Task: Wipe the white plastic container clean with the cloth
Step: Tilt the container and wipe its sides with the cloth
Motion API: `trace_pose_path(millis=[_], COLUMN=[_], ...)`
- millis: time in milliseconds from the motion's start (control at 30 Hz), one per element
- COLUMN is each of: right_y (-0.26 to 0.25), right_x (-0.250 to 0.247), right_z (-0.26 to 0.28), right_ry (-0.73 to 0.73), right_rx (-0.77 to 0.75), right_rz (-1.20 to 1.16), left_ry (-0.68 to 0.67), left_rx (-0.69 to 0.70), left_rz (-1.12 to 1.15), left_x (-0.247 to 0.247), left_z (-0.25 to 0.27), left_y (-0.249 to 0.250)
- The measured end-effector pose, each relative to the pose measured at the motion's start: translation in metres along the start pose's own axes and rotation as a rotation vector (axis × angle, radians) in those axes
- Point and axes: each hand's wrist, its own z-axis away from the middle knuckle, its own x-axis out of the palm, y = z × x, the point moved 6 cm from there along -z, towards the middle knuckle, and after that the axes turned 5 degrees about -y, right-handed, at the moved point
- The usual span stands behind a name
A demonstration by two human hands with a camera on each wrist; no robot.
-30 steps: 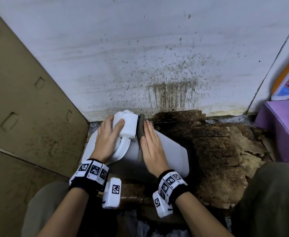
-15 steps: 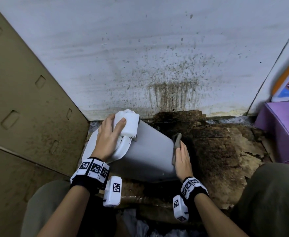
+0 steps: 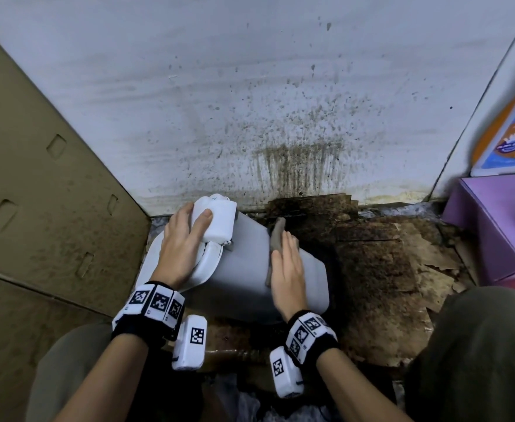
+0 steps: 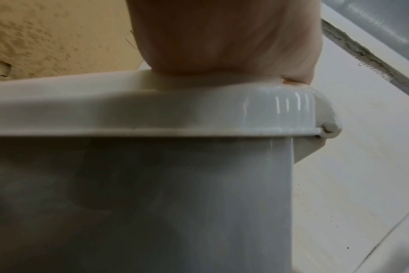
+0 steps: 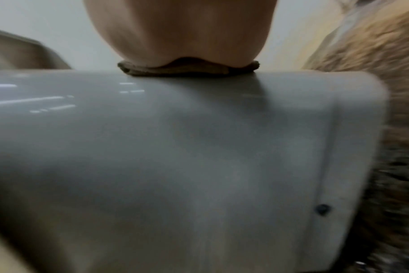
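Observation:
The white plastic container (image 3: 244, 269) lies on its side on the floor, lid end to the left. My left hand (image 3: 186, 242) grips the white latch block (image 3: 219, 220) at the lid's top, fingers curled over it. A dirty brown cloth (image 3: 276, 236) lies across the container's upper side, and my right hand (image 3: 286, 269) presses it down with straight fingers. The left wrist view shows the palm (image 4: 222, 37) resting on the lid rim (image 4: 152, 110). In the right wrist view the cloth (image 5: 187, 69) is squeezed between the palm (image 5: 180, 27) and the container wall (image 5: 175, 166).
A brown cardboard panel (image 3: 43, 193) closes off the left. The white wall (image 3: 250, 102) behind is spattered with dark stains. Soaked, torn cardboard (image 3: 378, 263) covers the floor to the right. A purple box (image 3: 493, 226) stands at the far right. My knees flank the bottom edge.
My right hand slid the cloth from beside the lid out to the container's base end, then back toward the middle. The left hand kept its grip on the latch block.

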Motion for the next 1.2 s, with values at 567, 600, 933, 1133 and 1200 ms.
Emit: trace_pose_path(millis=[567,600,933,1133,1200], right_y=[-0.039,-0.031,0.070,0.097,0.096], right_x=[0.005,0.002,-0.027,-0.036,-0.035], right_z=[0.017,0.016,0.018,0.013,0.012], right_ry=[-0.022,-0.024,-0.062,-0.057,-0.036], right_rx=[-0.338,-0.333,0.114,0.291,0.290], right_rz=[0.057,0.059,-0.026,-0.075,-0.084], left_ry=[0.003,0.004,0.023,0.028,0.030], left_rx=[0.011,0.014,0.011,0.002,0.002], left_rz=[0.017,0.020,0.001,-0.002,-0.003], left_x=[0.003,0.003,0.004,0.005,0.004], left_z=[0.003,0.003,0.001,-0.001,-0.001], left_y=[0.003,0.003,0.002,0.002,0.002])
